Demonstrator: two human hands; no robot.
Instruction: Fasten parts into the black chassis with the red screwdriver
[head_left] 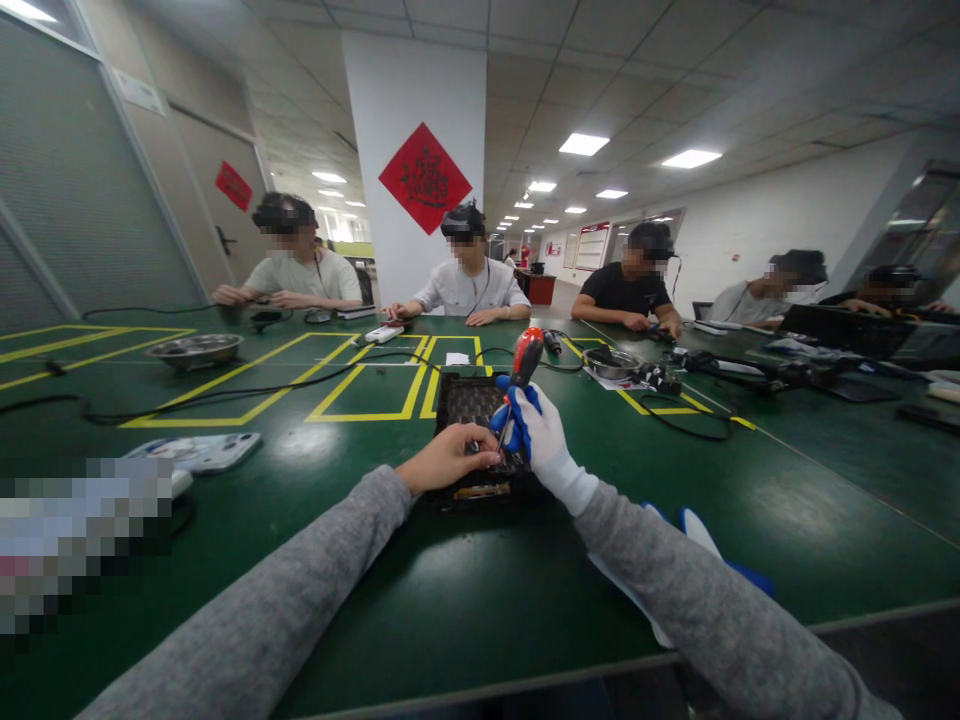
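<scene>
Likely light and stiff, best held by the handle, red-and-black metal-shafted screwdriver is clasped in white-and-blue-gloved right grip, bare left grip can't tell.

From head height we look forward and down across the nearby tabletop; the distant room seems blurred.

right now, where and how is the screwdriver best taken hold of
Take the screwdriver by its thick handle, probably from above: it stands steeply, its red end clear above the right hand holding it, its lower end down near the left hand.
</scene>
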